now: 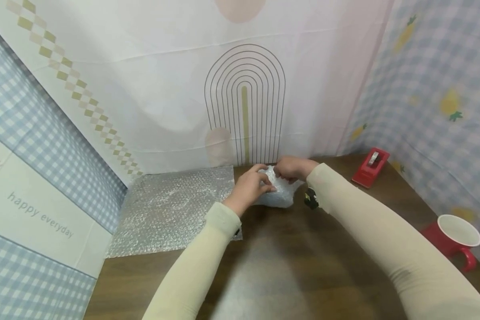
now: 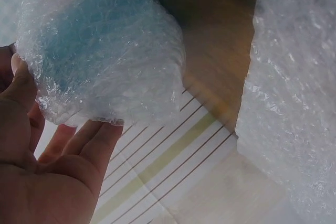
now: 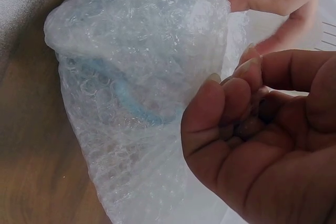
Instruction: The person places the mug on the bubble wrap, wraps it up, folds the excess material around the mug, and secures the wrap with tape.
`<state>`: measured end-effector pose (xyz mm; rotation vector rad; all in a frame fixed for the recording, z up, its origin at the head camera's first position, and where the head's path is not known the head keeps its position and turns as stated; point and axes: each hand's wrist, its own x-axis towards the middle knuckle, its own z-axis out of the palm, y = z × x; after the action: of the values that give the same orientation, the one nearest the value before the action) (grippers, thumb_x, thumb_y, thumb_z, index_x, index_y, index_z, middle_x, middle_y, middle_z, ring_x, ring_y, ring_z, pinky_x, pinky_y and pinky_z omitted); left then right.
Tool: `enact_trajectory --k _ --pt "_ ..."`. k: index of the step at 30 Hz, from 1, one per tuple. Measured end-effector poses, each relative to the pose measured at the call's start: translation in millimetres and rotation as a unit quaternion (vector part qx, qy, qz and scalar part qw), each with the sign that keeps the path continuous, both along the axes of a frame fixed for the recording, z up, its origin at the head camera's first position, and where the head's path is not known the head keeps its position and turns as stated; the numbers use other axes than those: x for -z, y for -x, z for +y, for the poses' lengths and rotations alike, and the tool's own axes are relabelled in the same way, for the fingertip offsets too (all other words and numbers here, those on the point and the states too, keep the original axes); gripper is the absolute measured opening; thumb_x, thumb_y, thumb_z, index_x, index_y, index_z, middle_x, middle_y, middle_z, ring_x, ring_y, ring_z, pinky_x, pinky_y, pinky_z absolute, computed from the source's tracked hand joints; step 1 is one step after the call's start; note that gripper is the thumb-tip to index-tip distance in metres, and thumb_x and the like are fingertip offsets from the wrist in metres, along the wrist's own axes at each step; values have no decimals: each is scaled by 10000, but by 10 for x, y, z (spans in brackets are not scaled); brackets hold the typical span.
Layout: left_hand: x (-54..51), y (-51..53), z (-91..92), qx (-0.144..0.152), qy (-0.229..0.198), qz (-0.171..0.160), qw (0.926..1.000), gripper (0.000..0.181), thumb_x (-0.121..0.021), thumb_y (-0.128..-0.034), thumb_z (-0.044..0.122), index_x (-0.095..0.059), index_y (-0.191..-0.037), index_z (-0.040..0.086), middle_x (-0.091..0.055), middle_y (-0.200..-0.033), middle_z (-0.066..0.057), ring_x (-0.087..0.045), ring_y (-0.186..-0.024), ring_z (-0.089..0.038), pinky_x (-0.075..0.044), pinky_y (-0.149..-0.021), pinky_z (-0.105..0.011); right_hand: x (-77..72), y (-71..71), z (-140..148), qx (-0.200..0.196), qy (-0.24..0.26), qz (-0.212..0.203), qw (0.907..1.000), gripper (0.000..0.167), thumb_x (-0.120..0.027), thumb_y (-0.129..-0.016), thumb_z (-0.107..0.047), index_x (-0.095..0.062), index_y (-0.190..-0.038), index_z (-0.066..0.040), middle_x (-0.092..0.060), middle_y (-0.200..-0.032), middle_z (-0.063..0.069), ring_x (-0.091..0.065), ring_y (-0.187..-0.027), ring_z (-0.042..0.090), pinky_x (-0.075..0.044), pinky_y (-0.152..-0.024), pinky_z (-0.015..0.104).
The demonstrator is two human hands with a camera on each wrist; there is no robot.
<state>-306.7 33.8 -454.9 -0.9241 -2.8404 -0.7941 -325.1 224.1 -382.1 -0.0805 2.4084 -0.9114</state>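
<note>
A light-blue mug [image 3: 128, 98], its curved handle faintly visible, lies inside a bundle of bubble wrap [image 1: 278, 198] near the back of the table. My left hand [image 1: 250, 186] grips the bundle from its left and top; in the left wrist view the thumb and fingers [image 2: 92, 142] press against its edge. On the other side, my right hand [image 1: 294, 168] has its fingers curled, the tips meeting the thumb at the edge of the wrap, which they seem to pinch. Exactly how much wrap lies between those fingertips is hidden.
A flat sheet of bubble wrap [image 1: 172, 209] lies to the left on the wooden table [image 1: 264, 275]. At the right stand a red tape dispenser [image 1: 370, 169] and, nearer, a red mug [image 1: 444, 238]. Printed cloth [image 1: 164, 89] hangs close behind the bundle.
</note>
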Motion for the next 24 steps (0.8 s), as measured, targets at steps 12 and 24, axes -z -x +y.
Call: enact_trajectory --k 12,24 --pt "-85 31 33 39 141 -340 9993 245 -869 -1008 322 -859 -995 77 -625 -1685 -147 -640 -1539 -364 -524 -1302 -446 -110 -30 123 -349 -6 104 9993 246 -538 -1140 -115 -707 -1058 45 -565 -760 -45 -488 -678 86 -547 -702 243" --pt "-80 61 43 -116 230 -510 9984 244 -886 -991 339 -876 -987 96 -650 -1669 -110 -637 -1548 -319 -509 -1315 -411 -38 -270 334 443 350 808 9951 481 -758 -1081 -88 -522 -1440 128 -632 -1077 139 -717 -815 158 -645 -714 251"
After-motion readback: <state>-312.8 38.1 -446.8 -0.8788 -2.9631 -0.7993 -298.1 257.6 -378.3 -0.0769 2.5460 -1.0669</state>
